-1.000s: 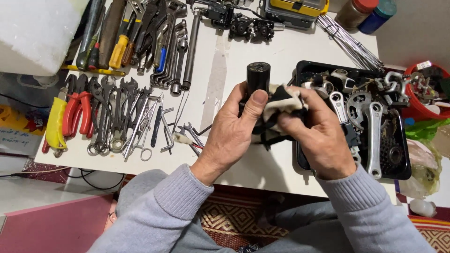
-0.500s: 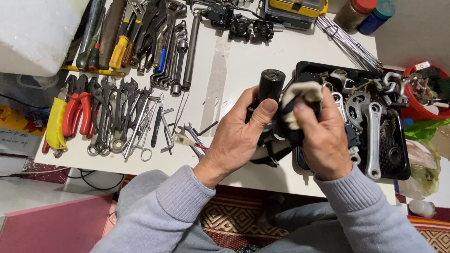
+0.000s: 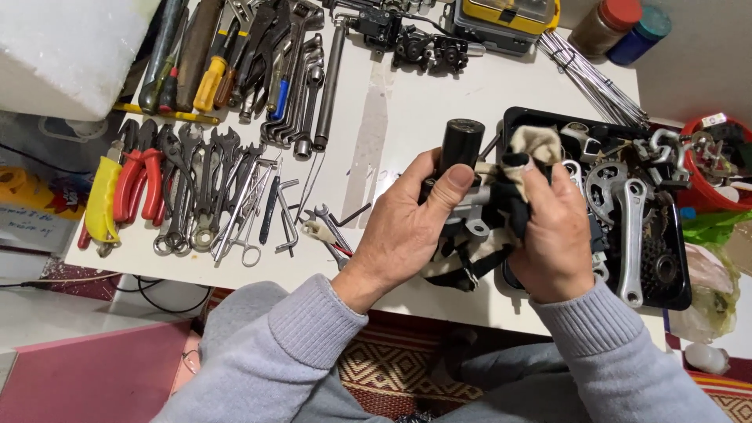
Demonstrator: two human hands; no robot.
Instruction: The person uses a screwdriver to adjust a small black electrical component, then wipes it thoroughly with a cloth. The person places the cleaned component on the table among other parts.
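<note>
- Your left hand [image 3: 403,235] is wrapped around a black and silver metal part [image 3: 462,168], thumb pressed against its upright black cylinder, fingers closed behind it.
- Your right hand [image 3: 552,235] grips a grimy cloth [image 3: 533,145], bunched tight and pressed against the right side of the part; the cloth's loose end hangs below your palms.
- You hold the part above the near edge of the white table [image 3: 392,125], just left of the black tray [image 3: 674,294]; what its lower half looks like I cannot tell, since your hands and the cloth cover it.
- The tray, at the table's right edge, holds a silver crank arm [image 3: 630,235], a chainring and other bicycle hardware.
- Small hex keys and a little wrench [image 3: 325,223] lie just left of your left hand.
- Further left, pliers with red handles [image 3: 141,184] and rows of spanners fill the table's left edge.
- At the far edge sit a yellow case [image 3: 509,16] and a bundle of spokes [image 3: 583,74].
</note>
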